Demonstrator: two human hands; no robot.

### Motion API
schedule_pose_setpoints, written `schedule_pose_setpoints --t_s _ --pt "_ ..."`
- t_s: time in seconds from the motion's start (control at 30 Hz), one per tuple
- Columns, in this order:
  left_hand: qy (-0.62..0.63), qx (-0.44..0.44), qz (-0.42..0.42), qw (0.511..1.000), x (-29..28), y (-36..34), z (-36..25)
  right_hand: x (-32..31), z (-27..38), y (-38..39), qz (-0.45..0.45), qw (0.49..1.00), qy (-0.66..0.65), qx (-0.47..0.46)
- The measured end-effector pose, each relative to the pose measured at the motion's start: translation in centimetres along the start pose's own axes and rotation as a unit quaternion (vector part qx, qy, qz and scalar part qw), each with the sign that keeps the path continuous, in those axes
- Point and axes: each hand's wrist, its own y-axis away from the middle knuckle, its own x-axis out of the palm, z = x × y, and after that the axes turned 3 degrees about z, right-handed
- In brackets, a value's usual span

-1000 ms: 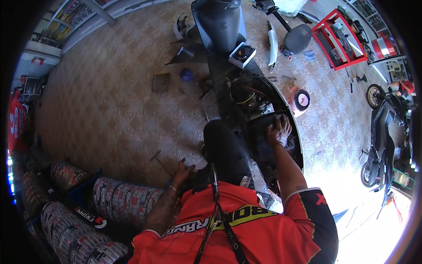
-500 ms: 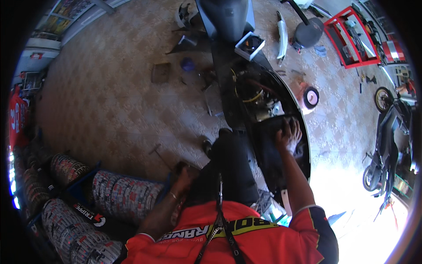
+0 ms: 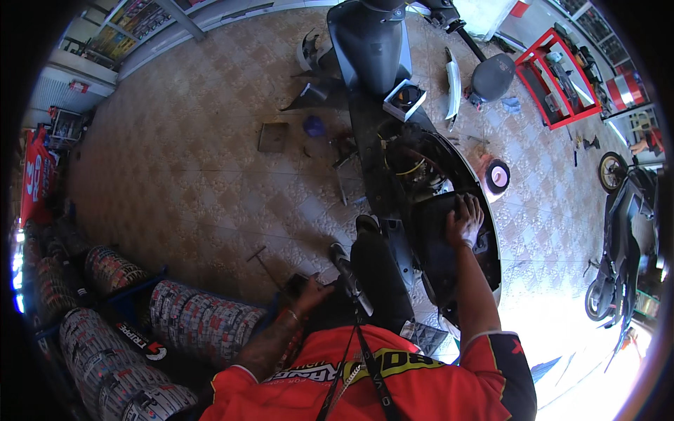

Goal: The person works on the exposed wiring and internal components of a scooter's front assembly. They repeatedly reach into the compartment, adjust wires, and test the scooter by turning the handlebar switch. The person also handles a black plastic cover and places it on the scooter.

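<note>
A scooter with its seat area uncovered stands right of centre. On its black under-seat box [image 3: 437, 231] rests my right hand [image 3: 465, 223], fingers apart and lying near the front edge of the box. Ahead of that hand, the open bay [image 3: 414, 158] shows hoses and cables. My left hand [image 3: 311, 295] is low by my left thigh, its fingers closed around a small dark object [image 3: 296, 283] that I cannot make out. Close to it a T-handle tool [image 3: 265, 265] slants; whether the hand touches it is hidden.
Wrapped tyres [image 3: 203, 309] fill racks at lower left. An open box [image 3: 405, 99] sits on the scooter's footboard. Beyond are a stool [image 3: 491, 77], a red tool cart [image 3: 558, 77], a small wheel [image 3: 497, 175] and a parked motorcycle [image 3: 628, 231]. A flat tray [image 3: 272, 137] lies on the floor.
The whole view has shifted, so the scooter and floor things appear lower and slightly to the right. My right hand remains on the black box; my left hand stays by my thigh.
</note>
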Motion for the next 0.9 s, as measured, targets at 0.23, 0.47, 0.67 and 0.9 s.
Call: schedule_pose_setpoints --t_s 0.23,0.47,0.67,0.9 --pt "0.05 0.117 -0.048 0.991 -1.2 2.7 3.7 -0.1 0.2 0.4 0.003 1.0 0.004 0.026" --pt "0.161 0.045 -0.011 0.986 -3.2 3.8 8.8 0.1 0.3 0.6 0.011 1.0 0.004 0.028" --pt "0.1 0.024 -0.069 0.992 -2.5 3.3 11.4 -0.1 0.4 0.5 0.005 1.0 0.003 0.019" --pt "0.077 0.067 -0.059 0.993 -2.7 1.8 12.5 -0.1 0.5 0.3 0.012 1.0 0.004 0.022"
